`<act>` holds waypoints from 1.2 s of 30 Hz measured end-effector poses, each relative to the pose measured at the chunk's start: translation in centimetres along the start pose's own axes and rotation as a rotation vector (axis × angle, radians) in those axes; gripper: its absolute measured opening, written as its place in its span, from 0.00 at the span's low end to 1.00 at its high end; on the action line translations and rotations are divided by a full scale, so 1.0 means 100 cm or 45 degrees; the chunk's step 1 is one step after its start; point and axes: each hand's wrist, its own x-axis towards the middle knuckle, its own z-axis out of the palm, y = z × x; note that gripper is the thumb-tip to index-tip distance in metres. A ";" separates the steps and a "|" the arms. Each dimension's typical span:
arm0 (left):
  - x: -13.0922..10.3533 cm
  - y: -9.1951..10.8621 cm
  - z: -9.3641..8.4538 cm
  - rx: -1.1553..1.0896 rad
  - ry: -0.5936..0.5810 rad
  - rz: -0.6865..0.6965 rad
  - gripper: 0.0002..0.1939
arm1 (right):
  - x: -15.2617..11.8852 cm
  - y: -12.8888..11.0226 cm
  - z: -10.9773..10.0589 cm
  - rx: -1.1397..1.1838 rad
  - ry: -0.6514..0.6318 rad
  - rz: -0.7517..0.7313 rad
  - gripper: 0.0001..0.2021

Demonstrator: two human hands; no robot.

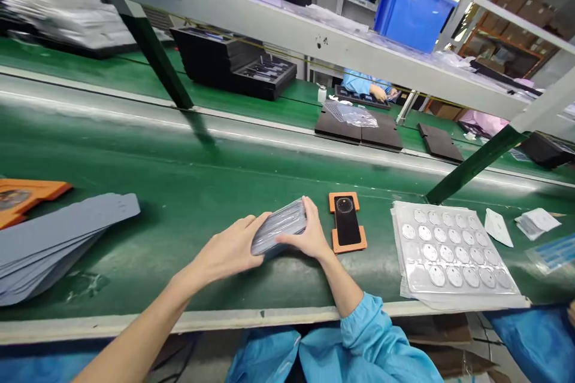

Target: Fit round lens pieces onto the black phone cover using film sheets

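Both my hands grip a stack of thin, greyish, glossy plastic-looking sheets [281,227], tilted just above or on the green bench; contact underneath cannot be made out. My left hand [238,245] is closed around its left end. My right hand [312,236] holds its right end, with the thumb on the near side and fingers at the far edge. Just right of that hand, a black phone or phone-shaped panel [347,227] with a round camera area lies in an orange fixture [356,248].
A fanned pile of grey sheets [58,233] and another orange fixture [45,190] lie left. On the right sits a clear tray [405,269] of round pieces. Slanted green posts [476,164] hold a shelf [314,36] overhead. Across the bench, a person's hands [380,93] work.
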 end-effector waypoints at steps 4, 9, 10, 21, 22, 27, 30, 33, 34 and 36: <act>-0.020 -0.012 0.022 -0.245 0.162 0.037 0.45 | 0.011 -0.007 0.003 -0.058 -0.024 -0.125 0.39; -0.044 -0.019 0.074 -0.961 0.537 -0.184 0.57 | 0.016 0.014 0.016 -0.027 0.123 -0.135 0.17; -0.044 -0.018 0.084 -1.078 0.603 -0.213 0.57 | 0.015 0.018 0.017 0.003 0.134 -0.141 0.17; -0.028 -0.031 0.099 -1.175 0.709 -0.114 0.47 | 0.010 0.009 0.003 -0.314 -0.045 -0.137 0.25; -0.029 -0.031 0.098 -1.173 0.713 -0.101 0.47 | 0.009 0.007 -0.003 -0.404 -0.140 -0.179 0.30; -0.034 -0.032 0.088 -1.046 0.641 0.016 0.44 | 0.008 -0.007 -0.028 -0.980 -0.528 -0.495 0.39; -0.031 -0.037 0.078 -0.947 0.648 0.107 0.44 | 0.020 -0.012 -0.031 -1.203 -0.628 -0.669 0.33; -0.017 -0.047 0.068 -0.836 0.700 0.210 0.43 | 0.035 -0.013 -0.029 -1.312 -0.599 -0.785 0.33; -0.010 -0.051 0.065 -0.804 0.707 0.238 0.42 | 0.041 -0.013 -0.028 -1.341 -0.563 -0.831 0.33; 0.005 -0.058 0.061 -0.765 0.719 0.266 0.38 | 0.050 -0.011 -0.027 -1.402 -0.463 -0.906 0.33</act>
